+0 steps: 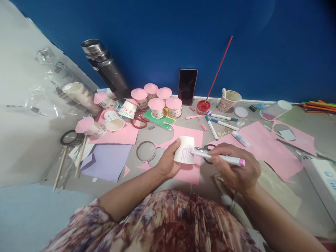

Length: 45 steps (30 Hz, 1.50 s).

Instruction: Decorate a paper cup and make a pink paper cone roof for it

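My left hand is closed around the left side of a white paper cup, held upside down above the table. Purple-pink marker lines form an arched, striped shape on its side. Between the fingers of my right hand is a white marker with a pink end cap, its tip touching the cup near the drawing. Black-handled scissors lie behind the marker, partly covered by it. Under the cup is a cut sheet of pink paper.
Several decorated cups with pink cone tops stand at the back. Left are a steel flask, stacked cups and purple paper. A phone, a red paint pot, loose markers and more pink paper lie behind and right.
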Each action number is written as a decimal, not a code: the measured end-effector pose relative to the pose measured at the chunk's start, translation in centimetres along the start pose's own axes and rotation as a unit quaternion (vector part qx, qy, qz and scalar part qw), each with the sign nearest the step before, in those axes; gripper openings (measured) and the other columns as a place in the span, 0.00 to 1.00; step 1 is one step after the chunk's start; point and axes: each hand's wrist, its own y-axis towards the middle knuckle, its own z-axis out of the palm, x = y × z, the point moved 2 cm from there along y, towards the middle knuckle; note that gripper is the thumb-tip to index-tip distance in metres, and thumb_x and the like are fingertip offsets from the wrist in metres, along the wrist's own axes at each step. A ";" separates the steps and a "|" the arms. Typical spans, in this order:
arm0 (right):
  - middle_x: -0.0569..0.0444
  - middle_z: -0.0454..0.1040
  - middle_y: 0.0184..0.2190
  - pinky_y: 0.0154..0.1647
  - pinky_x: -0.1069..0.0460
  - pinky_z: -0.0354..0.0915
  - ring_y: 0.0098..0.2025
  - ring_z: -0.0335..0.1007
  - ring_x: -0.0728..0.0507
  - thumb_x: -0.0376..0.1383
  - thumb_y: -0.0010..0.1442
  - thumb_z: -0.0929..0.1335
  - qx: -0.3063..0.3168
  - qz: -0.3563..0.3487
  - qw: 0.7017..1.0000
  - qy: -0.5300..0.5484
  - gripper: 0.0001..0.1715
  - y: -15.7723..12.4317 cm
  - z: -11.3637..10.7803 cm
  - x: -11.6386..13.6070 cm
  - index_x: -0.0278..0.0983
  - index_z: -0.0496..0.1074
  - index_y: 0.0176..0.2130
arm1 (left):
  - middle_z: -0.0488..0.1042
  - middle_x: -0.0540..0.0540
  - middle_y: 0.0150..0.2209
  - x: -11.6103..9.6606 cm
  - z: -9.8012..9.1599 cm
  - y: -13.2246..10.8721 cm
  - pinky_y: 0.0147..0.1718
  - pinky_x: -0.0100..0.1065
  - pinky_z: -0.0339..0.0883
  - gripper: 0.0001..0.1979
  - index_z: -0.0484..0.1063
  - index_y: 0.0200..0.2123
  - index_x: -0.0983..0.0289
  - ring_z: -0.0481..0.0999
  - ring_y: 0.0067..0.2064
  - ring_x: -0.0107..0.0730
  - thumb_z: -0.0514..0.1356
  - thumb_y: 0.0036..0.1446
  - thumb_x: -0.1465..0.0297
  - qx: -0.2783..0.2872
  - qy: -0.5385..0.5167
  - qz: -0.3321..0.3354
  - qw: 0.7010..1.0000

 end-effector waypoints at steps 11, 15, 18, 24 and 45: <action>0.56 0.82 0.26 0.25 0.53 0.71 0.24 0.78 0.45 0.32 0.66 0.69 -0.005 -0.013 1.000 0.014 0.07 0.0 -0.1 0.1 0.41 0.76 0.35 | 0.81 0.60 0.35 -0.1 0.2 -0.2 0.37 0.38 0.74 0.20 0.78 0.46 0.70 0.80 0.36 0.41 0.66 0.61 0.58 0.008 -0.002 -0.017 1.000; 0.56 0.82 0.26 0.25 0.53 0.72 0.24 0.78 0.45 0.32 0.65 0.69 -0.013 -0.014 1.000 -0.001 0.06 0.1 -0.1 0.2 0.41 0.76 0.35 | 0.82 0.61 0.37 -0.2 0.3 -0.3 0.38 0.38 0.74 0.22 0.79 0.47 0.71 0.81 0.38 0.42 0.66 0.62 0.57 0.006 -0.007 -0.023 1.000; 0.55 0.82 0.25 0.24 0.53 0.72 0.23 0.78 0.45 0.31 0.65 0.70 -0.014 -0.010 1.000 -0.009 0.06 0.1 -0.1 0.2 0.40 0.77 0.35 | 0.82 0.61 0.37 -0.2 0.2 -0.3 0.39 0.38 0.73 0.22 0.78 0.48 0.70 0.81 0.38 0.42 0.66 0.61 0.57 0.011 -0.007 -0.022 1.000; 0.55 0.81 0.25 0.25 0.53 0.72 0.23 0.78 0.45 0.31 0.66 0.69 -0.010 -0.014 1.000 -0.006 0.07 0.2 -0.2 0.3 0.41 0.76 0.35 | 0.81 0.60 0.34 -0.2 0.2 -0.2 0.36 0.38 0.73 0.21 0.78 0.46 0.70 0.80 0.33 0.40 0.67 0.60 0.57 0.017 -0.004 -0.022 1.000; 0.52 0.83 0.30 0.29 0.52 0.72 0.28 0.79 0.44 0.30 0.65 0.70 0.001 -0.054 0.998 0.040 0.05 -0.3 0.5 -0.1 0.39 0.76 0.42 | 0.78 0.54 0.32 -0.2 0.4 -0.4 0.37 0.34 0.71 0.19 0.76 0.37 0.66 0.78 0.34 0.36 0.73 0.52 0.57 -0.005 0.038 0.042 0.998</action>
